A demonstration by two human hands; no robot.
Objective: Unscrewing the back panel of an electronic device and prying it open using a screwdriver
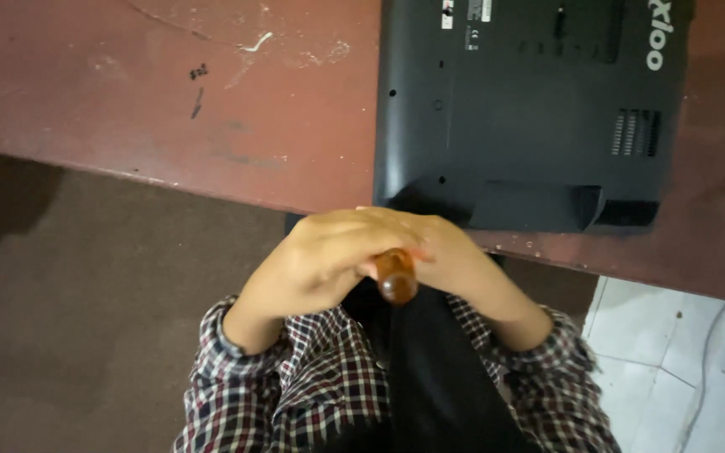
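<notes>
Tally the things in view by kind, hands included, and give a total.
Hands: 2, the left hand and the right hand
Amber tool handle: 1
Dark monitor lying face down: 1
Reddish table: 1
Total: 5

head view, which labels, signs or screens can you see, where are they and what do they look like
Monitor: face down on the red-brown table, dark grey back, vent slots on the right.
Stickers: small white labels at its top edge.
Logo: white lettering, top right corner.
</notes>
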